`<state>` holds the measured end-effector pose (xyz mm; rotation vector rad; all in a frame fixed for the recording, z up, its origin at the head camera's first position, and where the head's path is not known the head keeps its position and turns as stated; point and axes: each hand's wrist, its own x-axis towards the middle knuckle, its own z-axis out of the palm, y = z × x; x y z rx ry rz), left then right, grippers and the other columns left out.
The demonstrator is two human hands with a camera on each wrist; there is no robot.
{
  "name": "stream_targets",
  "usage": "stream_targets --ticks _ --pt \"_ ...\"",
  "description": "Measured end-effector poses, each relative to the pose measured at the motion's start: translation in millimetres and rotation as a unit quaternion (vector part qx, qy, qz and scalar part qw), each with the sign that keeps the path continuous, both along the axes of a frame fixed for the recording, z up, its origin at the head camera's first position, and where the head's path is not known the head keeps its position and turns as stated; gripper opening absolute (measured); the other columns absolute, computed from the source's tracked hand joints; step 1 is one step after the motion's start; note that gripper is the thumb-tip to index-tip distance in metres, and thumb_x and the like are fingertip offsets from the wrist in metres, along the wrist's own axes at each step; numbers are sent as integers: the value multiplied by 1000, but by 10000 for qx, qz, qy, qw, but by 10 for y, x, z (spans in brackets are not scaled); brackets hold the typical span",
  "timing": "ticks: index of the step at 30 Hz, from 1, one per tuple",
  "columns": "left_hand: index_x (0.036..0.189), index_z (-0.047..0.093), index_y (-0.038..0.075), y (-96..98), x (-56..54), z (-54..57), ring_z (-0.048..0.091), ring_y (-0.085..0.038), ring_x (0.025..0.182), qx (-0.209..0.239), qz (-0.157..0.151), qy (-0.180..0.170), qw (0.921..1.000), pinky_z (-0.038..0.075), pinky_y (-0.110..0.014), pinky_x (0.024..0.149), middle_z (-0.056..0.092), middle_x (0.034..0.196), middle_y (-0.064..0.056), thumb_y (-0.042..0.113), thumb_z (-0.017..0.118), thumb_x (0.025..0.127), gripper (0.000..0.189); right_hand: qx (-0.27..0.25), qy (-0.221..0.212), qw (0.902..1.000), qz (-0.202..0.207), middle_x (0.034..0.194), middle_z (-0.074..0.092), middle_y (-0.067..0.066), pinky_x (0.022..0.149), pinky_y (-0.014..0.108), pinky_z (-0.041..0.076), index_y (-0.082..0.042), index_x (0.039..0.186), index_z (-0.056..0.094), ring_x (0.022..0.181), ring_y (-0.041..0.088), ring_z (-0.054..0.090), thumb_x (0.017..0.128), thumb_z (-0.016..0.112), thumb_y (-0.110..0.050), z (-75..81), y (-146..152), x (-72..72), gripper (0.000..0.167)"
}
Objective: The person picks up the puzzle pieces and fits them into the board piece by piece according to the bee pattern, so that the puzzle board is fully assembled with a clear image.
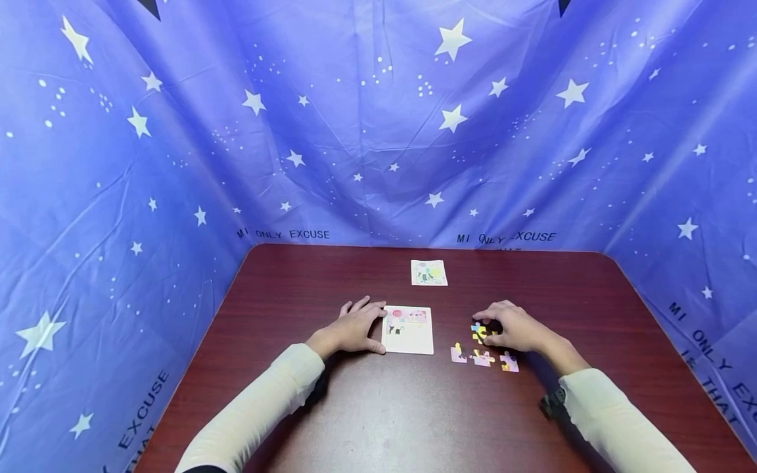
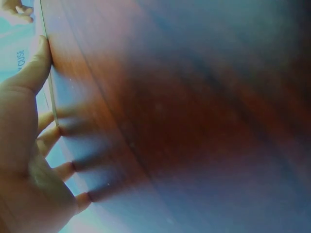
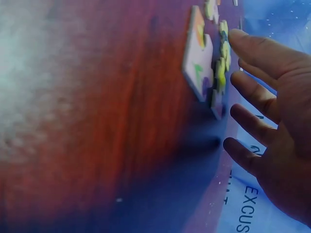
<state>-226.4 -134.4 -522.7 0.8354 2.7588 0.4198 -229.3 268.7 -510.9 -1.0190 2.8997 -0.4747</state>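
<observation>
A white square puzzle board (image 1: 418, 341) lies mid-table, with several pieces fitted along its upper and left part. My left hand (image 1: 355, 328) rests at the board's left side, thumb at the lower corner and fingers spread toward the upper one. In the left wrist view, that hand's (image 2: 22, 131) fingertips meet the tabletop. To the right, my right hand (image 1: 516, 330) hovers with loosely bent fingers around a yellow-and-blue puzzle piece (image 1: 478, 332). From the right wrist, the fingers look spread beside the pieces, pinching nothing. Pink puzzle pieces (image 1: 509, 362) lie just nearer than this hand.
Behind the board lies a square picture card (image 1: 429, 273). The dark red wooden table (image 1: 296, 276) is enclosed by a blue curtain (image 1: 367, 131) with white stars on the back and sides. A dark band (image 1: 553, 403) shows under the right wrist.
</observation>
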Motion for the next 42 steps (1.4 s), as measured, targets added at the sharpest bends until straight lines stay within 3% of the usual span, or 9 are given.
stream_targets --ticks 17,27,42 --pt "148 50 19 -3 -14 7 21 -39 157 72 -19 16 10000 20 -70 117 35 166 0 61 78 78 86 -26 58 9999 -90 102 71 -1 85 52 48 -12 115 76 105 29 61 80 84 -21 -28 -15 10 37" --pt "148 49 18 0 7 16 21 -39 156 71 -21 -14 10000 21 -69 117 34 166 -1 61 78 79 86 -116 -130 9996 -206 90 66 -9 87 44 47 -14 109 77 100 22 58 78 84 -21 -34 -28 -19 32" --pt "147 50 19 -10 13 6 21 -39 156 84 -4 4 10000 20 -69 117 35 166 0 61 78 79 86 -432 117 9989 -131 90 66 -10 91 46 48 -14 109 77 104 24 59 77 84 -18 -40 -177 -98 34"
